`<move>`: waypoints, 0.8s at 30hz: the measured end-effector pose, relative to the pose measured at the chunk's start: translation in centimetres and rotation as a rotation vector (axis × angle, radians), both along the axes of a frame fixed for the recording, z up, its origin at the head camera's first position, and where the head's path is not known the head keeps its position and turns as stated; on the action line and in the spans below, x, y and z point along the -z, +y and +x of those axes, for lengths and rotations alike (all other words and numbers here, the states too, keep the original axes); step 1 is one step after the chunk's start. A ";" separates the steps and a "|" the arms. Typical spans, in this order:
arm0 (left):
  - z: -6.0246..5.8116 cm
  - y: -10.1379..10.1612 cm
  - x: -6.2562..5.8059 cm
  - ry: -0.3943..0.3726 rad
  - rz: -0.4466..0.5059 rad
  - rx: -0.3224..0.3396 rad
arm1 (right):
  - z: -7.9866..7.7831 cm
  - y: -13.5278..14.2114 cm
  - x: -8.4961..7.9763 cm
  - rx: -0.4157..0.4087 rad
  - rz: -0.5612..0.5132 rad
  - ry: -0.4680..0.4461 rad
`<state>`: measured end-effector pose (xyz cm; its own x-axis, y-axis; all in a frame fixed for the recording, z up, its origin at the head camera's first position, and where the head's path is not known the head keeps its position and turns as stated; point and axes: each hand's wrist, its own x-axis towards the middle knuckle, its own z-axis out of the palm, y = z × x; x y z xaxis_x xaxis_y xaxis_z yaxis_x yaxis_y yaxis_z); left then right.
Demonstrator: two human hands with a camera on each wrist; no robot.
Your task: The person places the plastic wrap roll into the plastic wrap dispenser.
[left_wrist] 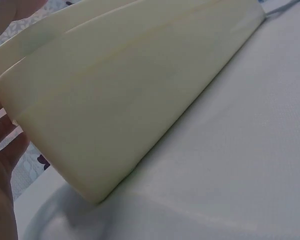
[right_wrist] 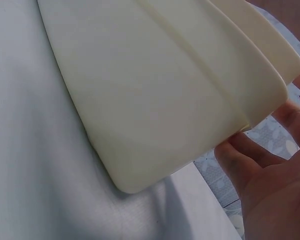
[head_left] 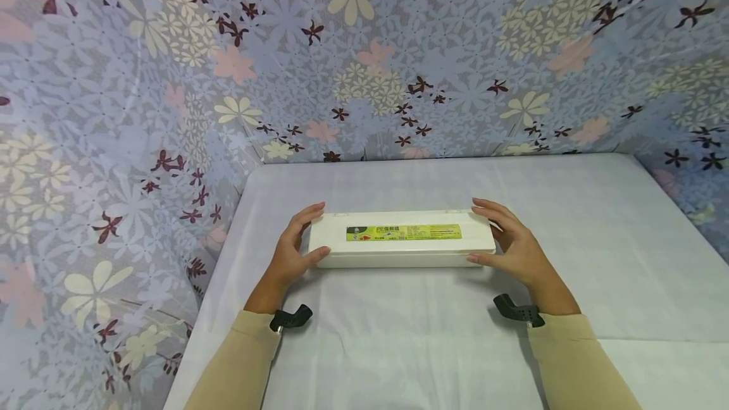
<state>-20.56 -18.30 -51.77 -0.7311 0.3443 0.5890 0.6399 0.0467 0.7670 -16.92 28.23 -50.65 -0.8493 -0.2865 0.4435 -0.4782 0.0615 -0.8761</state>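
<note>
A long white cling film box [head_left: 398, 259] lies crosswise on the cloth-covered table, its lid down. On its top is a yellow-green label [head_left: 404, 233] with printed characters. My left hand [head_left: 292, 255] holds the left end, thumb at the front edge and fingers round the back. At the opposite end, my right hand [head_left: 517, 247] grips it the same way. In the left wrist view the box's front wall [left_wrist: 115, 105] fills much of the picture, its lower edge at the cloth. The right wrist view shows fingertips [right_wrist: 235, 157] against the box's end.
White cloth [head_left: 398, 347] covers the table around the box. Flower-patterned fabric [head_left: 364, 55] hangs along the back and both sides. Dark straps [head_left: 292, 317] sit on both wrists, by the beige sleeves [head_left: 236, 366].
</note>
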 end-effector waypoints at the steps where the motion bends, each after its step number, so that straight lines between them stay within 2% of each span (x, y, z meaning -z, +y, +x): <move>1: -0.2 -0.1 0.3 -0.001 0.001 -0.002 | 0.0 0.0 0.0 -0.001 0.001 0.001; 4: -0.3 -0.3 0.7 -0.011 0.007 -0.010 | 0.0 -0.1 -0.1 -0.001 0.007 0.006; 7: -0.1 -0.2 0.5 -0.024 -0.002 -0.031 | 0.1 -0.1 -0.1 0.002 0.010 0.011; 15: 1.5 0.6 -2.4 -0.019 0.004 -0.030 | 0.0 -0.2 0.0 0.015 0.023 0.025; 19: 1.7 0.7 -2.9 -0.022 0.001 -0.031 | 0.1 -0.3 -0.1 0.011 0.023 0.043; 24: 1.6 0.6 -2.8 -0.010 0.003 -0.031 | 0.0 -0.3 -0.1 0.001 0.004 0.047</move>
